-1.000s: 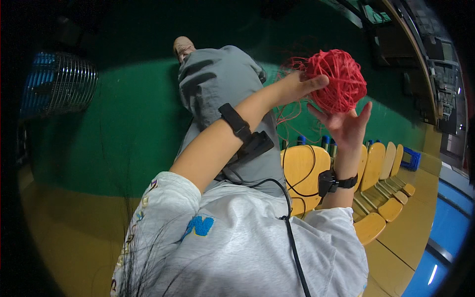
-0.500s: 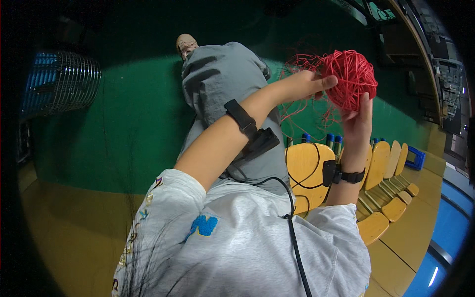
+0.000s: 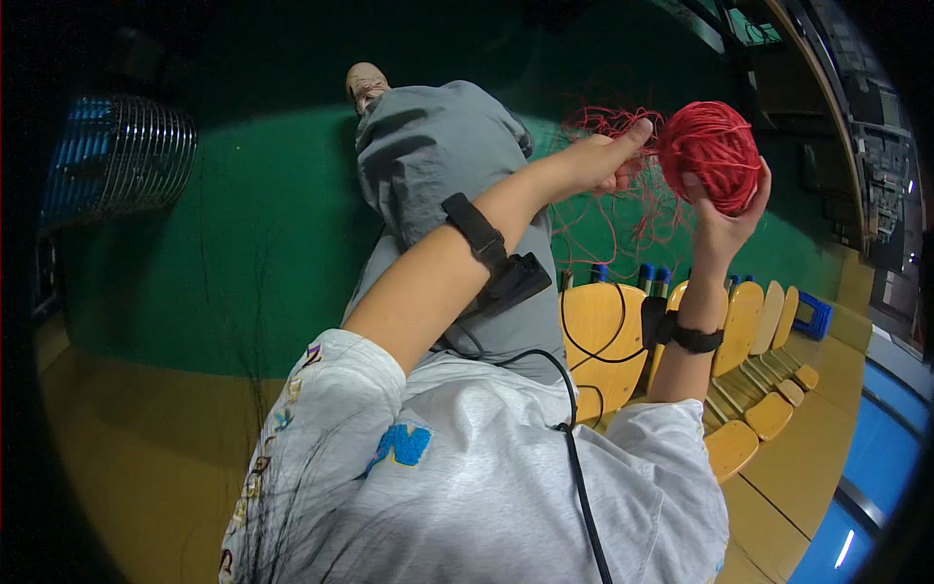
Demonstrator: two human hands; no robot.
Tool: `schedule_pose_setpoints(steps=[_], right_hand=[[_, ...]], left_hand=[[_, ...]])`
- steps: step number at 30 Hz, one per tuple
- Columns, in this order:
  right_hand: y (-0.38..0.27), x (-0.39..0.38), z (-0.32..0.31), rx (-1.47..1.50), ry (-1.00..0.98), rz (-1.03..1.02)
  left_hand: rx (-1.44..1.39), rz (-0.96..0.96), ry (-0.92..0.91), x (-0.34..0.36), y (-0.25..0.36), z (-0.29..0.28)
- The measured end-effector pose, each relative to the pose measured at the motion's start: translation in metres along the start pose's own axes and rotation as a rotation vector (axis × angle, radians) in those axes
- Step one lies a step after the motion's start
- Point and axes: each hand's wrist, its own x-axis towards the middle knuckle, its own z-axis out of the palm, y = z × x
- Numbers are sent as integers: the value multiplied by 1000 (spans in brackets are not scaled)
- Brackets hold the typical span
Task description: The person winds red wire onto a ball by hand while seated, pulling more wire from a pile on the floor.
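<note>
Frankly, the left hand [image 3: 605, 162] has its inner side mostly hidden, so I cannot tell whether it grips the loose red strands [image 3: 617, 121]; the right hand [image 3: 728, 232] cups the red string ball [image 3: 710, 154], now apart from the left, which touched it earlier

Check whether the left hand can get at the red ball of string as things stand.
Probably yes: the left hand looks close to the red ball, with only loose strands seemingly between. The right hand leaves the ball's upper left side uncovered.
</note>
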Motion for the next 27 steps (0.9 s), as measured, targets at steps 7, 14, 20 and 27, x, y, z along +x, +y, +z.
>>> schedule_pose_setpoints(steps=[7, 14, 20, 27], right_hand=[[11, -19, 22, -640, -67, -433], [28, -39, 34, -676, -50, -534], [24, -31, 27, -589, -144, -638], [-19, -34, 21, 200, -6, -247]], left_hand=[[51, 158, 96, -11, 5, 11], [194, 303, 283, 1, -14, 9], [61, 438, 216, -5, -3, 6], [-63, 345, 123, -17, 19, 6]])
